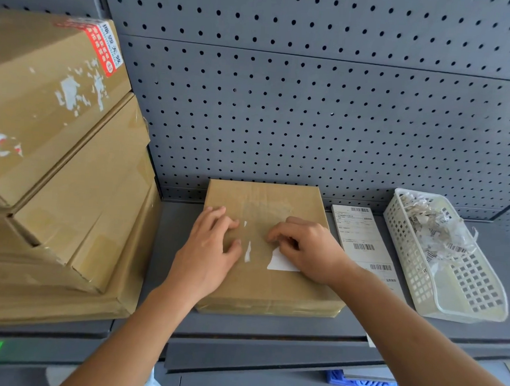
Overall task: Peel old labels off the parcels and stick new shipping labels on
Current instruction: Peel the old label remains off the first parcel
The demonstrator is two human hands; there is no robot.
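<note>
Parcel point(257, 288) lies flat on the grey shelf point(174, 226), centre of view, with its far edge against the pegboard point(312, 107) at 12 o'clock.

Your left hand point(208, 249) rests on the parcel's top at its 9 o'clock side, fingers point(216, 217) loosely spread and slightly bent, holding nothing.

Your right hand point(307, 249) is at the 3 o'clock side. Its fingers are curled narrow, with the tips pinching the upper edge of the old label point(279, 263), a white remnant on the cardboard. A thin white sliver point(247, 253) sits between the two hands.

Label sheet point(361, 238) lies on the shelf just beside the parcel at 3 o'clock. The basket point(415, 280) beyond it holds torn scraps point(433, 230).

Stacked boxes point(69, 181) stand at 9 o'clock.
</note>
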